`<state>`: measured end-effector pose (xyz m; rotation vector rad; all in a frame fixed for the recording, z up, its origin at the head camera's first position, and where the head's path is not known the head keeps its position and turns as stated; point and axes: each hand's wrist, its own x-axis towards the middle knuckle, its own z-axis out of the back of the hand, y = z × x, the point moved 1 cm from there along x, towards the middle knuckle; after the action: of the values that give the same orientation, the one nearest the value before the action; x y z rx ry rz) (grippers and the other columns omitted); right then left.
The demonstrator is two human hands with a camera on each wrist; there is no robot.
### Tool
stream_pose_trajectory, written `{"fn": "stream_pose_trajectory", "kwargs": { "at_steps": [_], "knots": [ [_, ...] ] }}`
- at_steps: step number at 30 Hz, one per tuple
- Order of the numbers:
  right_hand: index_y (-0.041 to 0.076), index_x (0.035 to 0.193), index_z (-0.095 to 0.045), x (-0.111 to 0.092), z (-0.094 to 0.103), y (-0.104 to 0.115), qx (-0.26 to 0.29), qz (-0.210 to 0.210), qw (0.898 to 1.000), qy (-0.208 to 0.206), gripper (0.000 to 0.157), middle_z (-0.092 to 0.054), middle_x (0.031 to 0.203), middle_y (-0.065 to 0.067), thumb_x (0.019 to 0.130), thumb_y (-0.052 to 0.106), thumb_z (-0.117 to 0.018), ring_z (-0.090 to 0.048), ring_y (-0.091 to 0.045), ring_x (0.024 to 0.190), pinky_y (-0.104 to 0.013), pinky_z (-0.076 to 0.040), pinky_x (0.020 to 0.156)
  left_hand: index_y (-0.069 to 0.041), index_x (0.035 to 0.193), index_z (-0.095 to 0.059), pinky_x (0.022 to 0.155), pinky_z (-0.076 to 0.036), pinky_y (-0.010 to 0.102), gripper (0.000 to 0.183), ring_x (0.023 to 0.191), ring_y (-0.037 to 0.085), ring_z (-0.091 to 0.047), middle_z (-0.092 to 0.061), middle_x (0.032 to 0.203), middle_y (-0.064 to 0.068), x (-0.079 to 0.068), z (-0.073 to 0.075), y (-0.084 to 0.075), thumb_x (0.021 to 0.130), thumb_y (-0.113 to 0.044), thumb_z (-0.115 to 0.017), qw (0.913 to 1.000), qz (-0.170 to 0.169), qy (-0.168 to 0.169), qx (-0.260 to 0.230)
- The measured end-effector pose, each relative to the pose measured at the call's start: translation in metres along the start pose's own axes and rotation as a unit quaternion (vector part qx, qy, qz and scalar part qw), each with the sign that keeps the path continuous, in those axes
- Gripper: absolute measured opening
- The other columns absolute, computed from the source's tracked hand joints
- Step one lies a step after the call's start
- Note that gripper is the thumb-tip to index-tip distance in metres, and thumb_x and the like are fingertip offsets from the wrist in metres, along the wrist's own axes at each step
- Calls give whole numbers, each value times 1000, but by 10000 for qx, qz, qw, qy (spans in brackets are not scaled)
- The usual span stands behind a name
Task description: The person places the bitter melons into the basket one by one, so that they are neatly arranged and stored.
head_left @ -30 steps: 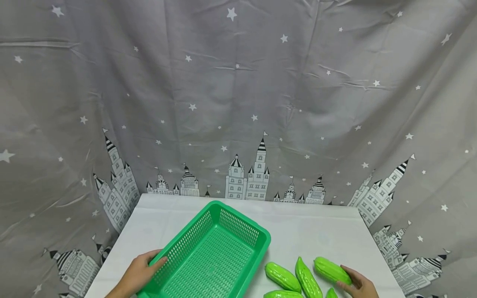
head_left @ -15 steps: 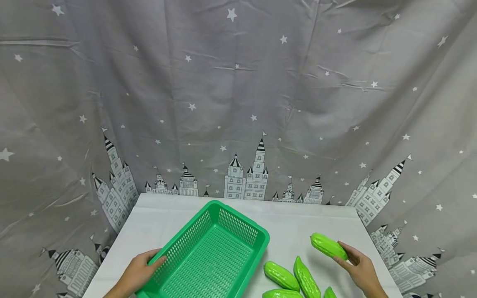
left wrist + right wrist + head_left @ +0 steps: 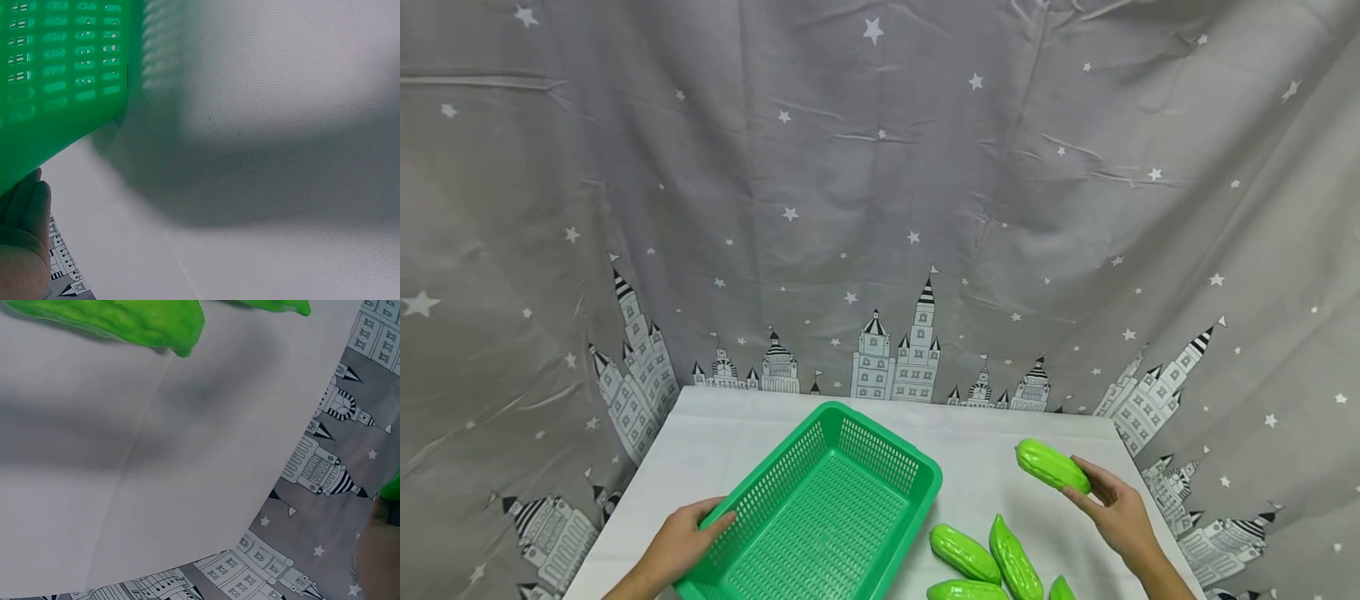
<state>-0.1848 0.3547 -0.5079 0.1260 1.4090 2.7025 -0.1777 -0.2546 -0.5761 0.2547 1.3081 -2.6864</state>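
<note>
A green plastic basket (image 3: 823, 537) with perforated walls sits at an angle on the white table. My left hand (image 3: 681, 537) grips its left rim, the thumb over the edge; in the left wrist view the fingers (image 3: 36, 209) lie under the basket's rim. Above the table on the right, my right hand (image 3: 1116, 508) holds a glossy green bitter melon (image 3: 1051, 464) by its near end, between thumb and fingers. At the right wrist view's edge only a sliver of that melon shows beside the hand (image 3: 378, 562).
Several more bitter melons lie right of the basket, among them a blunt one (image 3: 966, 553) and a pointed one (image 3: 1015, 560). A small one (image 3: 1062, 588) is cut off by the frame's bottom. A grey curtain (image 3: 880, 200) printed with stars and castles surrounds the table (image 3: 985, 450).
My right hand has lifted one bitter melon off the table and carried it up, away from me and slightly left. The left hand and the basket stay about where they were.
</note>
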Motion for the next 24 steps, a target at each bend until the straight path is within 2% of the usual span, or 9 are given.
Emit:
{"fn": "stream_pose_trajectory", "kwargs": {
  "at_steps": [5, 11, 18, 24],
  "knots": [
    [-1, 146, -49, 3, -7, 8, -136, 140, 9998, -4, 73, -49, 147, -23, 91, 40, -75, -46, -42, 134, -46, -41, 106, 11, 131, -59, 62, -53, 35, 59, 76, 16, -64, -70, 111, 18, -1, 1, 1, 96, -36, -69, 10000, -5, -18, -27],
    [0, 144, -51, 19, -22, 37, -19, 511, 9987, 28, 70, -51, 145, -22, 91, 37, -76, -48, -41, 132, -45, -43, 105, 10, 131, -60, 63, -53, 35, 57, 78, 16, -65, -70, 113, 18, -1, 2, 3, 97, -35, -69, 10000, -14, -59, -56],
    [1, 143, -54, 40, -56, 77, 342, 759, 9961, 278, 63, -55, 140, -20, 92, 29, -77, -53, -38, 129, -41, -47, 101, 8, 130, -61, 66, -54, 36, 55, 82, 18, -66, -69, 115, 19, -2, 3, -1, 97, -34, -69, 9999, -81, -79, -85],
    [2, 138, -60, 49, -90, 109, 595, 956, 9921, 545, 56, -61, 132, -19, 89, 21, -80, -59, -35, 122, -36, -51, 97, 8, 130, -62, 68, -55, 37, 52, 83, 18, -66, -69, 117, 19, -2, 1, 0, 97, -32, -69, 9999, -112, -104, -27]
  ]
}}
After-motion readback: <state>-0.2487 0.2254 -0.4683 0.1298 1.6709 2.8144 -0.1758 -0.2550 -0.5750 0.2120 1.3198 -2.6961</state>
